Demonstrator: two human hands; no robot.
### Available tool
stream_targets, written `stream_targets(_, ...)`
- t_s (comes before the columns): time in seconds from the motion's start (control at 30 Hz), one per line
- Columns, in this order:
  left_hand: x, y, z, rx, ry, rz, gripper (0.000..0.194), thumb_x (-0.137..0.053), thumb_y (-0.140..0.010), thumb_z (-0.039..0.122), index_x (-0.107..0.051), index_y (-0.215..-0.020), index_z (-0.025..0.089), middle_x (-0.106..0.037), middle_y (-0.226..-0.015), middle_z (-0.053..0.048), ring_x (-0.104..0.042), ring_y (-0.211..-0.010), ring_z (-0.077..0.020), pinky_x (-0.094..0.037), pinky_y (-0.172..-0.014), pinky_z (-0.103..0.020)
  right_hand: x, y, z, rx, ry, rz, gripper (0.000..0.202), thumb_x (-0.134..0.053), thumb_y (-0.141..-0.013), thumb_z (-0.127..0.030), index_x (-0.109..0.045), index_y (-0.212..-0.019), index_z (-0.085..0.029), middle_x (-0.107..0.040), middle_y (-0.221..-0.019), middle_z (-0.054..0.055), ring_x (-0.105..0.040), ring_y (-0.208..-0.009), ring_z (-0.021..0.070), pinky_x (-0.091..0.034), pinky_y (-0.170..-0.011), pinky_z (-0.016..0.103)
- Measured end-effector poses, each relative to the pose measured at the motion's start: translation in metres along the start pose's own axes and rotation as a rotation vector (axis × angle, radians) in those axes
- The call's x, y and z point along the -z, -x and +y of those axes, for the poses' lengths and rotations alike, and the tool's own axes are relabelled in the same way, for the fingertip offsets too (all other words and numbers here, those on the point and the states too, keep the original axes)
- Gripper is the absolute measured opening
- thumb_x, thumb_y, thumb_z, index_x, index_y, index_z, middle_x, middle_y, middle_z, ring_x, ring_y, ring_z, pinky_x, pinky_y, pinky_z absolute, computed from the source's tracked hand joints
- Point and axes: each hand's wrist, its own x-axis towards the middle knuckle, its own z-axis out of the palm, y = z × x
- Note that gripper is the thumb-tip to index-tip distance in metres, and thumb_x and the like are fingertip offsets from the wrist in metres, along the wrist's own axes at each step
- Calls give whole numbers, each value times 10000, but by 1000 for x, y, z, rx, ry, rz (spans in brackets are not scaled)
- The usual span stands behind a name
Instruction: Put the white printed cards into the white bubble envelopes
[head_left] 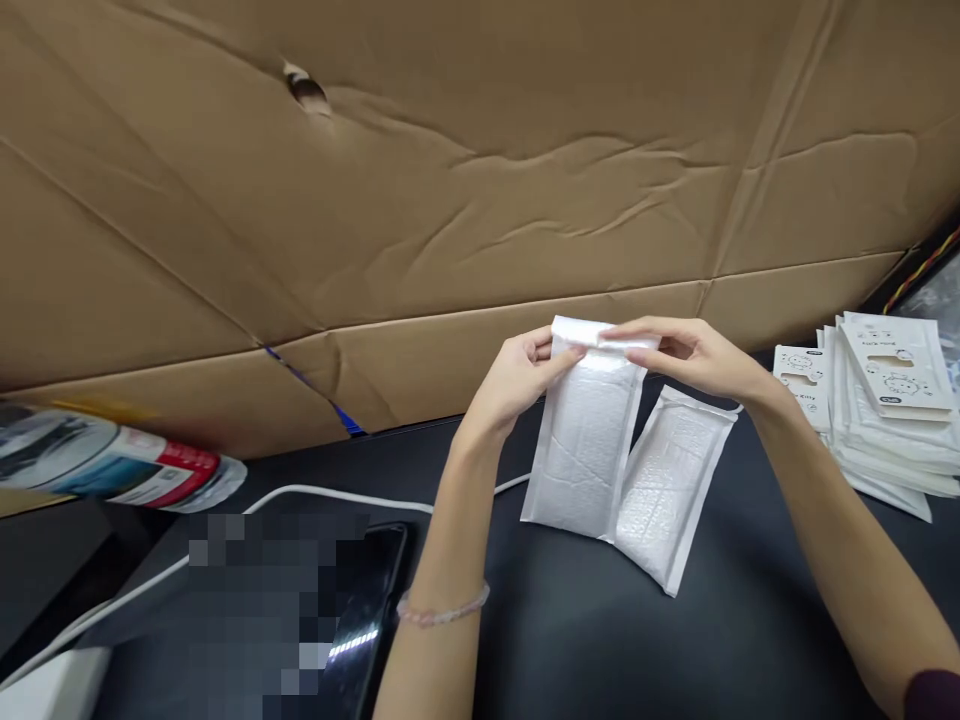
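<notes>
Both hands grip the folded top edge of a white bubble mailer [585,440], which hangs tilted over the dark table. My left hand [525,375] pinches its upper left corner, thumb on the front face. My right hand [686,355] holds the upper right part, with thumb and fingers on the fold. A second white bubble mailer [675,485] lies on the table just right of the held one, which partly covers its left side. Whether anything is inside either mailer cannot be made out.
A pile of white printed packs [885,400] is stacked at the right. On the left lie a plastic bottle [150,460], a white cable [322,490] and a dark glossy device [375,590], partly blurred out. A cardboard wall [480,200] rises behind the table [585,640].
</notes>
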Motion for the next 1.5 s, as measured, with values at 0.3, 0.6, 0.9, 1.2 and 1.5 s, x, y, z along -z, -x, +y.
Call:
stream_targets(0.3,-1,1,2,21,-143,13,387,-674,-796,526,-709,-886,151,-731,-870,-45,-647,-760,-165,-472,-634,-219,0,-1,-5,-51,91,-186,388,-540,-899,-495,-741,-1031,-190,-722,-1083,54,-630,-1000,225,-462,-783,292)
stream_targets(0.6,-4,-1,1,-108,-267,61,422,-658,-808,531,-740,-896,127,-727,-822,-62,-614,-701,-157,-430,-604,-220,0,1,-6,-243,47,-110,393,-558,-867,-540,-630,-981,-170,-636,-736,1,-522,-602,104,-363,-558,231)
stream_targets(0.9,-4,2,4,-58,-215,60,380,-661,-813,512,-736,-817,139,-702,-747,-28,-551,-599,-111,-364,-517,-199,-3,-3,1,-86,191,-20,399,-519,-898,-506,-666,-810,-145,-576,-726,3,-480,-654,110,-348,-596,243)
stream_targets(1.2,-11,1,5,-176,-482,112,406,-613,-835,525,-749,-824,143,-707,-742,-31,-621,-701,-172,-413,-601,-240,-8,-2,-1,-87,149,-45,300,-598,-863,-444,-699,-892,-162,-693,-869,20,-606,-817,170,-448,-722,258)
stream_targets(1.5,15,3,-11,-37,-840,-111,713,-590,-813,612,-455,-1409,244,-532,-1426,-69,-505,-1283,-270,-399,-1059,-366,-6,-8,36,-408,-138,139,189,-550,-907,-368,-527,-908,-181,-676,-849,52,-680,-788,156,-571,-716,277)
